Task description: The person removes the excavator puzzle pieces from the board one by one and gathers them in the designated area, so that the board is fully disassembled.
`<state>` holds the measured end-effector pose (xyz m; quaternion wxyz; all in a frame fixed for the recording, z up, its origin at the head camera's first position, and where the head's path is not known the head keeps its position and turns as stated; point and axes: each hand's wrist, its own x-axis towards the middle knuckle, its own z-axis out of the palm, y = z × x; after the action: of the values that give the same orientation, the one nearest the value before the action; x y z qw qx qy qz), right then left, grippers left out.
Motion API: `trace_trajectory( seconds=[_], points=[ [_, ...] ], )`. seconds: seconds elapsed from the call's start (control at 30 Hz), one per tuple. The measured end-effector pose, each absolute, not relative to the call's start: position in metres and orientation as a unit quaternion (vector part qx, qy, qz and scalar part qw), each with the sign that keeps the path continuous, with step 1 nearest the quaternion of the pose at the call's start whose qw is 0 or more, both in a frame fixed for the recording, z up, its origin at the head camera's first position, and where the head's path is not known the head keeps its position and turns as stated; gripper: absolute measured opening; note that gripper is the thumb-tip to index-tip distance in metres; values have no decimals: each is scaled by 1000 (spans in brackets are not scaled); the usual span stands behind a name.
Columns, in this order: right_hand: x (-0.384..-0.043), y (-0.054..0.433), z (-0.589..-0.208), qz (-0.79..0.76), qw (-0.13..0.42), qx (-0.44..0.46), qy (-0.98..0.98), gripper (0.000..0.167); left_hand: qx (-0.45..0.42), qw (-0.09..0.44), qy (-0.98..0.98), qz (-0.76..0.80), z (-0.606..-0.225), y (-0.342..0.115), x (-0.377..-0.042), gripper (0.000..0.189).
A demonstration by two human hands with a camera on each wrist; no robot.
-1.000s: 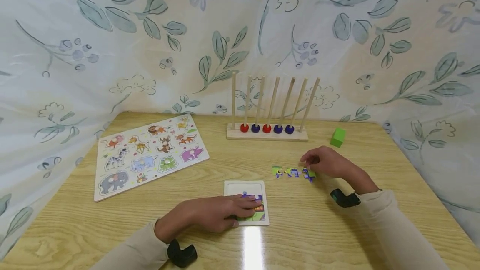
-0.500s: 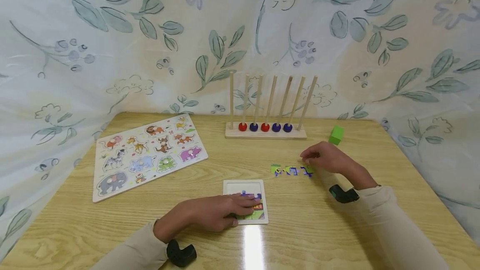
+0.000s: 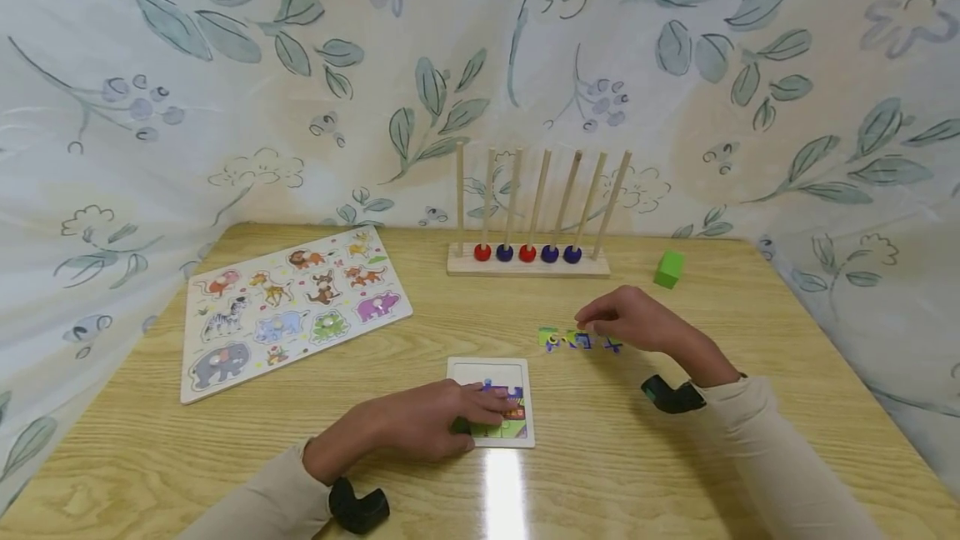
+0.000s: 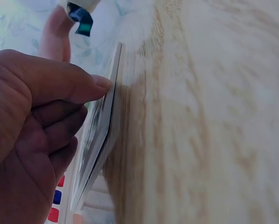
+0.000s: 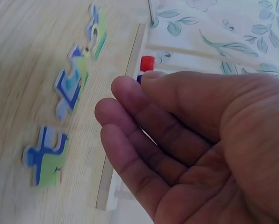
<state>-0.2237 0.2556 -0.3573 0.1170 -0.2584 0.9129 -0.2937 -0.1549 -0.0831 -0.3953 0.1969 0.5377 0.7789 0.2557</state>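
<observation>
Beige-sleeved hands (image 3: 431,422) (image 3: 637,322) are apart: left on puzzle (image 3: 513,427), right near pieces (image 3: 583,342).

L fingers (image 3: 483,417) outstretched, R fingers (image 5: 130,161) bent

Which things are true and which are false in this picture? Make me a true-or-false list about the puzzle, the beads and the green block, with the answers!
1. Three loose puzzle pieces lie on the table. True.
2. The green block is in the right hand. False: it sits on the table, apart from that hand.
3. The left hand rests on the small puzzle tray. True.
4. There are more red beads than dark blue beads. False: two are red and three are dark blue.
5. The animal board lies to the left of the tray. True.
6. The tray is completely filled. False: its far part is bare.
</observation>
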Motion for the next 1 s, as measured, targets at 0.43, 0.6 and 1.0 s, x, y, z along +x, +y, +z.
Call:
trace_trajectory(
  seconds=[0.43,0.6,1.0],
  points=[
    [-218,235,-357,-312,124,-273,902,19,442,172,841,263,-386,-99,-167,68],
    [-214,223,-359,-327,140,-291,888,17,413,177,859,246,-386,-105,-168,90],
    [-204,195,-364,-402,204,-319,833,18,404,173,873,214,-392,-111,-168,103]
  ],
)
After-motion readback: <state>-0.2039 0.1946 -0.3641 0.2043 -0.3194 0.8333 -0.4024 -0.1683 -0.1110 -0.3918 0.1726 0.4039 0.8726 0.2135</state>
